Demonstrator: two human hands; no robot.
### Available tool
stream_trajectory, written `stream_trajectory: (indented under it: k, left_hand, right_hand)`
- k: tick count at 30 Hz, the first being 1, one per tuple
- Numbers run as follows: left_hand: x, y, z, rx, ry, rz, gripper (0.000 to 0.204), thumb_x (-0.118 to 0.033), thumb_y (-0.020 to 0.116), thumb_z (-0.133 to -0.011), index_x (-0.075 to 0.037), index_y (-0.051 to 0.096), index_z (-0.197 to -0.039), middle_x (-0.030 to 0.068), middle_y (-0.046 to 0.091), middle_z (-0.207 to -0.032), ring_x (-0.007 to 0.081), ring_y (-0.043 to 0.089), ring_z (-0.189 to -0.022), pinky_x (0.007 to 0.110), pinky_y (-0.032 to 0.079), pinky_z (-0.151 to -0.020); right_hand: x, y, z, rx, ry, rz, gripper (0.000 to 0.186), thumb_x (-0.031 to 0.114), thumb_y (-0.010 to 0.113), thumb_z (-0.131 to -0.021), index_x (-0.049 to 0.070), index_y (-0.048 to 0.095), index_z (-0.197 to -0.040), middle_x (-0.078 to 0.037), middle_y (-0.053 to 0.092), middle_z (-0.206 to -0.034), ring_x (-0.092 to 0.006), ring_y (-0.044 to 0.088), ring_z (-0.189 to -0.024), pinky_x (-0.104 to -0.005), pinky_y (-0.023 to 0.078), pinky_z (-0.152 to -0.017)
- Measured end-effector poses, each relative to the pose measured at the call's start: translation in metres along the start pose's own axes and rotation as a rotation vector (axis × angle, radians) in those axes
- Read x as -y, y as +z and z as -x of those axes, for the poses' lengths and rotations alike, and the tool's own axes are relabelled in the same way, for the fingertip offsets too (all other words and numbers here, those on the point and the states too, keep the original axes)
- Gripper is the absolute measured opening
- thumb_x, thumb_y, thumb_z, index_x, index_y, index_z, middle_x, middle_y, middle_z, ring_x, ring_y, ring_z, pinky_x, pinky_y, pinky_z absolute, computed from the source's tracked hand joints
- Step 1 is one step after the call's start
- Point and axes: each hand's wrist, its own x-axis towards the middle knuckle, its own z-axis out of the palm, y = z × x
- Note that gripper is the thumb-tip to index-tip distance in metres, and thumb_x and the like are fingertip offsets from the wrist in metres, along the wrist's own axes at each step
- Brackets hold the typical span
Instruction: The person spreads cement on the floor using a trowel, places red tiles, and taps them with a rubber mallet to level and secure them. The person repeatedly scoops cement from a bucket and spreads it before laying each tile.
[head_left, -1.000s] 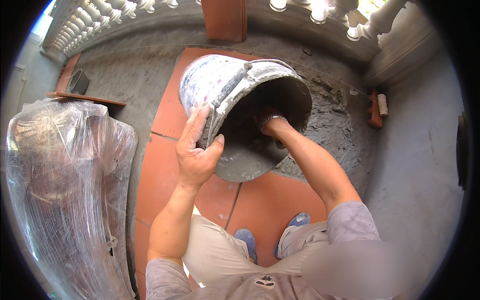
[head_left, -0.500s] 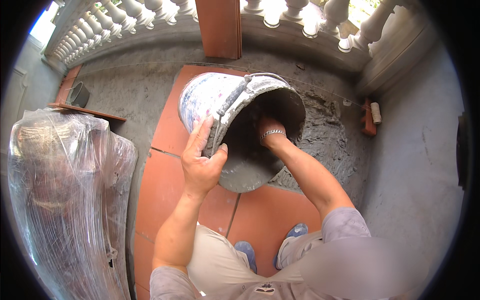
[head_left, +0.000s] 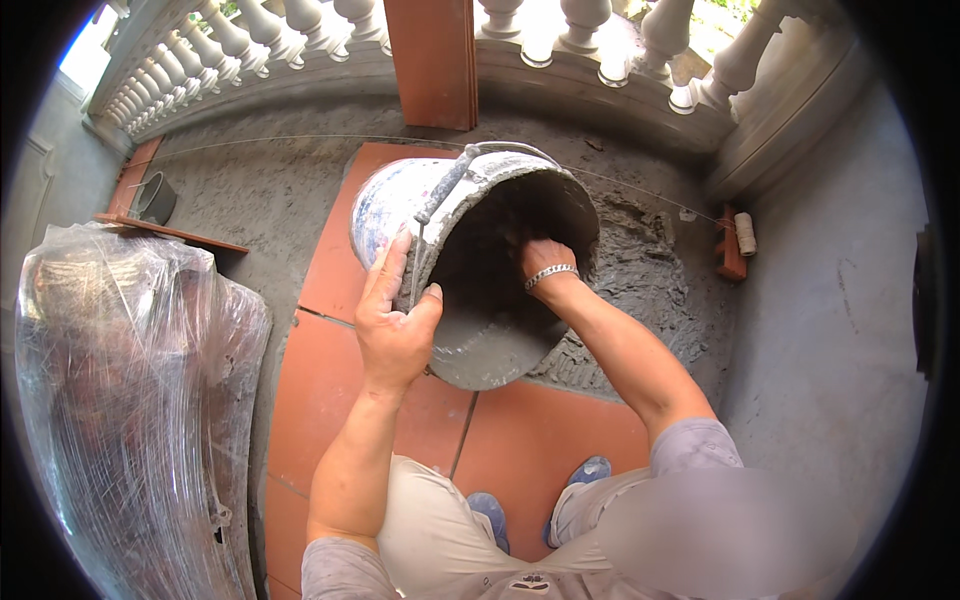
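Note:
A white, cement-smeared bucket (head_left: 385,205) lies tipped over, its wide mouth turned toward me and to the right. My left hand (head_left: 393,335) is closed on the left side of the rim, thumb at the inner edge and fingers along the outside. Reaching into the mouth, my right hand (head_left: 545,264) wears a chain bracelet (head_left: 550,274) at the wrist. Its fingers are lost in the dark interior, so I cannot tell what they touch. Wet grey mortar coats the bucket's inner wall (head_left: 490,350). The wire handle's grip (head_left: 447,186) rests against the rim's upper left.
Rough mortar (head_left: 660,290) spreads right of the bucket. Terracotta tiles (head_left: 545,435) lie under my feet. A taut string crosses to a spool (head_left: 745,234) by the right wall. Plastic-wrapped goods (head_left: 140,400) stand left, near a small pail (head_left: 156,198). A tile stack (head_left: 432,60) leans against the balustrade.
My right hand has drawn back slightly, so more of its back shows at the bucket's mouth. The left hand keeps its hold on the rim. The whole view has shifted a little.

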Motion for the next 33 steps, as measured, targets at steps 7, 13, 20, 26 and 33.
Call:
stream_trajectory:
  k: [7, 13, 20, 26, 33]
  left_hand:
    - [0.003, 0.000, -0.010, -0.046, -0.020, 0.037, 0.059, 0.005, 0.061, -0.081, 0.006, 0.051, -0.139, 0.0207, 0.055, -0.138, 0.0276, 0.053, -0.129, 0.036, 0.040, -0.108]
    - [-0.003, 0.003, -0.020, -0.069, -0.047, 0.047, 0.058, 0.004, 0.060, -0.084, 0.007, 0.049, -0.140, 0.0185, 0.056, -0.137, 0.0248, 0.052, -0.129, 0.034, 0.040, -0.107]
    - [-0.005, -0.003, -0.030, -0.089, -0.049, 0.002, 0.057, 0.003, 0.055, -0.090, 0.006, 0.043, -0.146, 0.0136, 0.052, -0.142, 0.0186, 0.051, -0.127, 0.030, 0.037, -0.108]
    - [0.002, -0.017, -0.038, -0.159, -0.149, 0.160, 0.058, 0.003, 0.053, -0.091, 0.006, 0.040, -0.147, 0.0157, 0.050, -0.145, 0.0217, 0.049, -0.130, 0.033, 0.034, -0.112]
    - [0.001, -0.025, -0.040, -0.192, -0.245, 0.249, 0.054, 0.001, 0.049, -0.095, 0.000, 0.041, -0.148, 0.0172, 0.054, -0.140, 0.0234, 0.054, -0.125, 0.034, 0.041, -0.107]
  right_hand:
    - [-0.010, -0.020, 0.018, -0.173, -0.102, 0.052, 0.029, 0.031, 0.060, -0.094, 0.011, 0.057, -0.114, -0.020, 0.066, -0.097, -0.0417, 0.068, -0.084, -0.0514, 0.055, -0.071]
    - [-0.028, -0.063, 0.060, -0.239, -0.178, 0.013, 0.027, 0.025, 0.066, -0.090, 0.007, 0.052, -0.106, -0.017, 0.063, -0.091, -0.0393, 0.067, -0.078, -0.0497, 0.054, -0.065]
    - [-0.073, -0.108, 0.149, -0.369, -0.181, -0.040, 0.036, 0.021, 0.072, -0.086, 0.008, 0.055, -0.115, -0.013, 0.062, -0.088, -0.0352, 0.065, -0.073, -0.0447, 0.054, -0.061]
    - [-0.127, -0.112, 0.242, -0.415, -0.015, -0.032, 0.043, 0.022, 0.073, -0.085, 0.006, 0.058, -0.123, -0.013, 0.064, -0.091, -0.0336, 0.066, -0.074, -0.0417, 0.055, -0.062]
    - [-0.194, -0.035, 0.311, -0.315, 0.333, 0.020, 0.044, 0.026, 0.070, -0.088, 0.005, 0.058, -0.125, -0.016, 0.065, -0.092, -0.0361, 0.067, -0.080, -0.0455, 0.055, -0.068]
